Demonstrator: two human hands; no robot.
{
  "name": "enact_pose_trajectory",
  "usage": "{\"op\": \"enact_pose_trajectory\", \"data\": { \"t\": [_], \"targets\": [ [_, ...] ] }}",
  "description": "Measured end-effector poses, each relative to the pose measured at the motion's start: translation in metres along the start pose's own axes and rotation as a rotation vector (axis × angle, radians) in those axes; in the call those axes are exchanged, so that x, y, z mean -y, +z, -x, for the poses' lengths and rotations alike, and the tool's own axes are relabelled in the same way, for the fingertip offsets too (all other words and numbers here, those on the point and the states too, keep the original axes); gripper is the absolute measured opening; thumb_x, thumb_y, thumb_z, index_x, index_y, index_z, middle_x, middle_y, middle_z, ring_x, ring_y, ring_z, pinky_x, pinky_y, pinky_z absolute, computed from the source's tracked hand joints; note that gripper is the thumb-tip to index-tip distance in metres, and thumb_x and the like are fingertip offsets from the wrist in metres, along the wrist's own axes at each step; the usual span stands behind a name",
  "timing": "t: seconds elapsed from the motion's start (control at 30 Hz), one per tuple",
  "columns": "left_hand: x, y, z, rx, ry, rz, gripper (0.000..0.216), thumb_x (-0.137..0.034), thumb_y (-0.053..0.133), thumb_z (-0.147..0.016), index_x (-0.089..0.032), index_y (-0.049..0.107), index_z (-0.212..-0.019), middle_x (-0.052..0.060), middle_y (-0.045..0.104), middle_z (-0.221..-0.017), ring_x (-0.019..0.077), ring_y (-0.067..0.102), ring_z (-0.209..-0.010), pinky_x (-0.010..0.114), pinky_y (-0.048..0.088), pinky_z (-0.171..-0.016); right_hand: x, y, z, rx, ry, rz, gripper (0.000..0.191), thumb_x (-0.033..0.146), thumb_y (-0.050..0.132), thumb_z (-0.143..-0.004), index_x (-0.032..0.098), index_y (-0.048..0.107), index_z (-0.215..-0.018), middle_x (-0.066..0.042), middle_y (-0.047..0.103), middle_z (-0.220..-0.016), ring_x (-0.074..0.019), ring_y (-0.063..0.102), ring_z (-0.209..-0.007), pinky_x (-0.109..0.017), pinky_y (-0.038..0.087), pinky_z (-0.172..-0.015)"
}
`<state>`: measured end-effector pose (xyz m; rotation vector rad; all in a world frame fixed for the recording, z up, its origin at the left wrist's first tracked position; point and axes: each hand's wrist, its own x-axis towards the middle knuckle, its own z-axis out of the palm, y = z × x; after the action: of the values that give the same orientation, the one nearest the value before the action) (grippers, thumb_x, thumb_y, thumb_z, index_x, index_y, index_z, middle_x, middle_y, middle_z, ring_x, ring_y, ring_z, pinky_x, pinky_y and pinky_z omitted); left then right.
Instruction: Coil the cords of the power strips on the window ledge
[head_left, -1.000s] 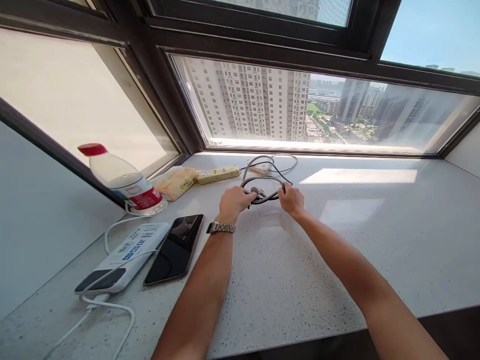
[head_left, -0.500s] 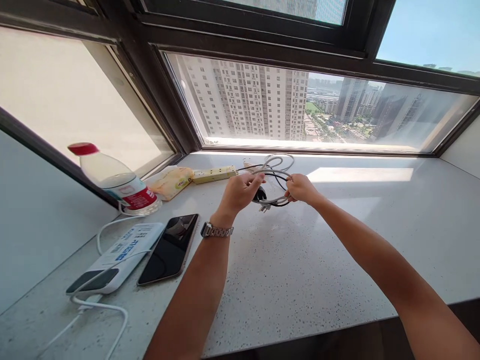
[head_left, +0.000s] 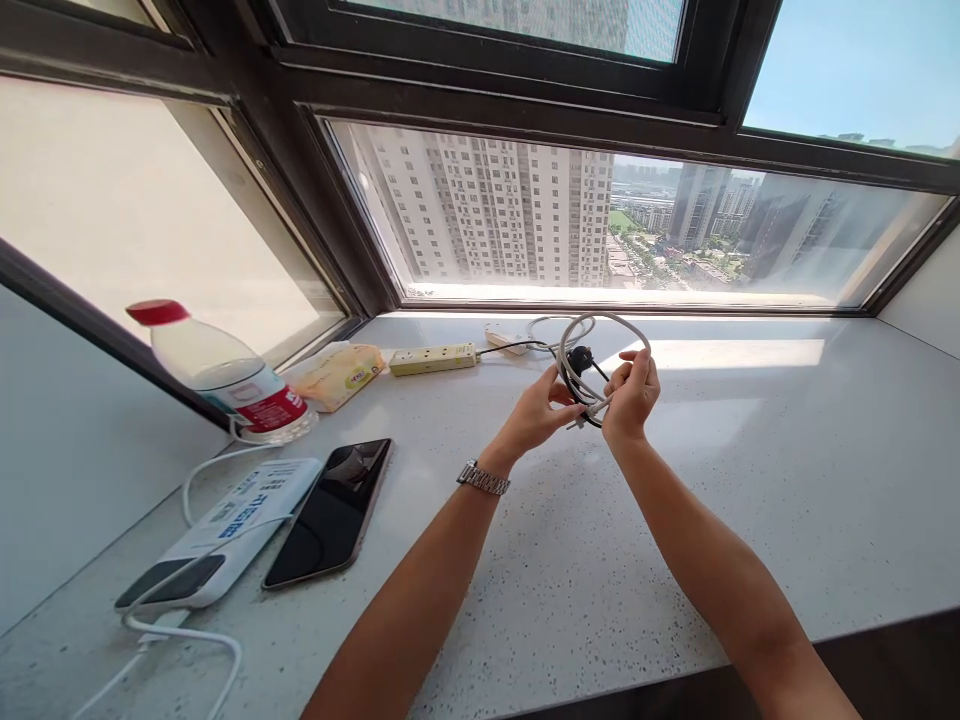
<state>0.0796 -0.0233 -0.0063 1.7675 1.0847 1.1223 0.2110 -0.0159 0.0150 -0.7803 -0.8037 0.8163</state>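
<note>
Gripping the looped cables (head_left: pixel 571 380) from opposite sides, the left hand (head_left: pixel 534 415) and right hand (head_left: pixel 630 398) presumably prevent any uncoiling, the black plug (head_left: pixel 580 359) showing between them.

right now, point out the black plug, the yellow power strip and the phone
Black plug (head_left: pixel 580 359): head view, on its black body.
Yellow power strip (head_left: pixel 433 360): head view, mid-length on its body.
Phone (head_left: pixel 330 513): head view, middle of its dark screen.

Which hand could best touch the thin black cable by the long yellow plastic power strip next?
Probably the left hand: it's nearer where the thin black cable leaves the power strip. The right hand is farther, across the looped grey cable.
</note>
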Motion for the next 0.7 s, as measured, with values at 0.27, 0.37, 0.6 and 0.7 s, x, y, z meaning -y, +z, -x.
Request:
{"op": "enact_pose_trajectory", "data": {
  "t": [0.27,0.37,0.6,0.7],
  "targets": [
    [-0.013,0.024,-0.002,-0.26,0.022,0.027,0.06,-0.017,0.062,-0.062,-0.018,0.046,-0.12,0.0,0.059,-0.078,0.0155,0.058,-0.07,0.022,0.044,-0.054,0.011,-0.004,-0.006,0.007,-0.128,0.055,0.048,0.067,0.031,-0.086,0.023,0.036,-0.068,0.009,0.023,-0.05,-0.0081,0.025,-0.041,-0.022,0.028,-0.042],
    [-0.019,0.026,0.001,-0.265,0.002,-0.058,0.056,-0.014,0.057,-0.062,-0.02,0.046,-0.116,0.0,0.058,-0.08,0.0138,0.053,-0.068,0.022,0.042,-0.055,0.007,-0.008,0.004,0.028,-0.256,0.171,0.05,0.069,0.029,-0.086,0.024,0.036,-0.066,0.007,0.028,-0.049,-0.0101,0.029,-0.042,-0.024,0.031,-0.044],
    [-0.008,0.017,0.005,-0.1,-0.025,-0.398,0.04,-0.01,0.051,-0.068,-0.02,0.06,-0.106,0.003,0.064,-0.078,0.0168,0.054,-0.066,0.027,0.041,-0.059,0.006,-0.015,0.017,0.428,-0.364,0.273,0.054,0.074,0.043,-0.079,0.023,0.047,-0.062,0.005,0.034,-0.047,-0.01,0.035,-0.041,-0.026,0.033,-0.044],
    [0.005,0.011,0.004,-0.178,-0.118,-0.366,0.046,-0.006,0.05,-0.064,-0.019,0.064,-0.107,0.004,0.066,-0.078,0.0169,0.055,-0.064,0.027,0.042,-0.06,0.031,-0.017,-0.005,0.164,-0.203,0.033,0.051,0.068,0.038,-0.085,0.022,0.047,-0.067,0.01,0.022,-0.045,-0.0064,0.02,-0.034,-0.022,0.021,-0.035]
  ]
}}
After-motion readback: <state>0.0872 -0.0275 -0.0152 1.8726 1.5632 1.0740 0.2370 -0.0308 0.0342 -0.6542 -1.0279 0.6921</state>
